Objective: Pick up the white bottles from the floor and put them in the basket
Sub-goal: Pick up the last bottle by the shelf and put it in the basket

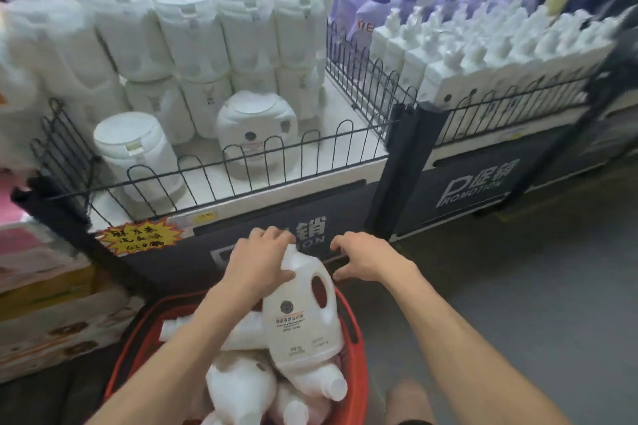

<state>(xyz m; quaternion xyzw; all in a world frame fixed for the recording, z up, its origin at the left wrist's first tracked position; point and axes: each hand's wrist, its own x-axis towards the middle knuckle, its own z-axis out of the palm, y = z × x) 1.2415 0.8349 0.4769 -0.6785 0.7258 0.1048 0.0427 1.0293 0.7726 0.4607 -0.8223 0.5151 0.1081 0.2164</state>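
Red basket (360, 369) under both hands, heaped with white bottles (241, 386); left hand (257, 266) grips topmost bottle (303, 321); right hand (367, 257) beside it, empty and slack; no floor bottles visible.

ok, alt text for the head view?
The left hand grips the top of a white bottle held over a red basket piled with more white bottles; the right hand hovers open beside it. Behind, wire-fenced shelves hold white jugs and purple bottles.

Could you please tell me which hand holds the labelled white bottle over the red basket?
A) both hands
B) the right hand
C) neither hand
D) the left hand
D: the left hand grips the white bottle by its top above the red basket; the right hand beside it holds nothing.
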